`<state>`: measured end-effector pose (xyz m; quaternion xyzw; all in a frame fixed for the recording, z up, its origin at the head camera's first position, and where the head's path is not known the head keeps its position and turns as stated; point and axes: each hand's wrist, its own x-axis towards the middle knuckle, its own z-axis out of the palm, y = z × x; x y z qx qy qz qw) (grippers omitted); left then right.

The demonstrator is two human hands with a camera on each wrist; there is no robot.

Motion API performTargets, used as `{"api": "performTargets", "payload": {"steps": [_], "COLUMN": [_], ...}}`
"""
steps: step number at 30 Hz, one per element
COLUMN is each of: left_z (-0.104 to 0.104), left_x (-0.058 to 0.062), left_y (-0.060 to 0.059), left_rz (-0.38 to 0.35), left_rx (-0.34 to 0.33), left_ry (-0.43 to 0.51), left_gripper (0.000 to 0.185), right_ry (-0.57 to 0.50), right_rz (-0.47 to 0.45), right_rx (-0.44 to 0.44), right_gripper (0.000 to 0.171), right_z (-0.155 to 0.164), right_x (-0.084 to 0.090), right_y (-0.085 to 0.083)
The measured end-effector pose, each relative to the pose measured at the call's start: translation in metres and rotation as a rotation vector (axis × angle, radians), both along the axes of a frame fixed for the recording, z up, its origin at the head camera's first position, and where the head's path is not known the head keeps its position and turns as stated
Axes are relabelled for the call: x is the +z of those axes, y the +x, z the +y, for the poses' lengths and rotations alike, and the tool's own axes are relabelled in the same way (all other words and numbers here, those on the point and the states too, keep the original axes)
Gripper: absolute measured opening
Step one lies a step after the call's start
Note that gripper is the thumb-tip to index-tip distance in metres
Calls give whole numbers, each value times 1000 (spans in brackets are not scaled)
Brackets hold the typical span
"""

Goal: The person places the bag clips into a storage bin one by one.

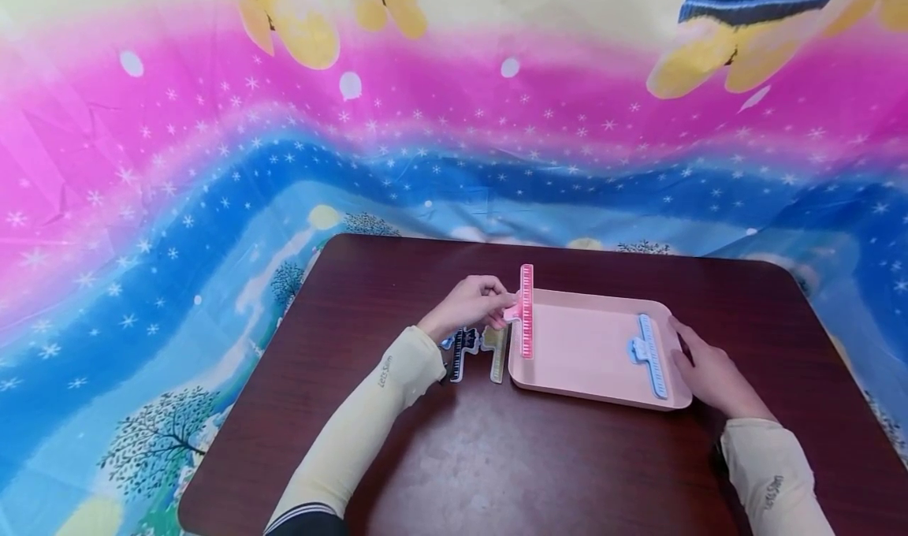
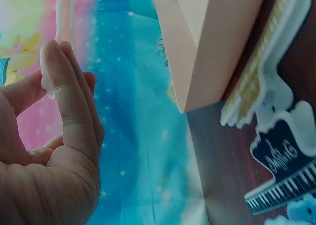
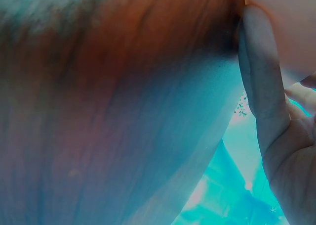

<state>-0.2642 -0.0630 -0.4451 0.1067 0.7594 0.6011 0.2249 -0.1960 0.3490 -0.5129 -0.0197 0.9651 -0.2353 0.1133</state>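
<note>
My left hand (image 1: 477,299) pinches a pink piano-key clip (image 1: 527,311) by its handle, between thumb and fingers. The clip's long bar stands up over the left rim of a shallow pink tray (image 1: 578,339). At the tray's right end my right hand (image 1: 716,374) holds the rim, with fingers (image 3: 261,62) along the outer side. Inside the tray, near that hand, lies a light blue clip (image 1: 649,355). Below my left hand, a black clip (image 1: 461,355) with white keys and a yellow clip (image 1: 496,355) lie on the table beside the tray.
Part of another blue clip (image 2: 301,210) shows beside the black one. The dark brown table (image 1: 454,457) has rounded corners. Behind it hangs a colourful printed cloth (image 1: 454,126), which also runs down along the table's left side.
</note>
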Motion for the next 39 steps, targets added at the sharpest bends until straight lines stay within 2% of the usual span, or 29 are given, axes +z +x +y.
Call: {"api": "performTargets", "payload": {"steps": [14,21,29,39], "left_z": [36,54,74,97], "left_x": [-3,-2,-2,-8], "left_y": [-8,-11,-13,-18], "left_rz": [-5,4,-9,-44], "left_rx": [-93,-103,-111,-128], "left_ry": [-8,-31,-27,-13], "left_gripper": [17,21,28,23], "right_ry": [5,6,2,1], "right_rz": [-5,11,-17,-4], "right_rx": [-3,2,-8,2], "right_gripper": [71,69,72,71], "right_z": [2,3,1,2], "right_x": [0,-1,2,0], "right_y": [2,2,1,0]}}
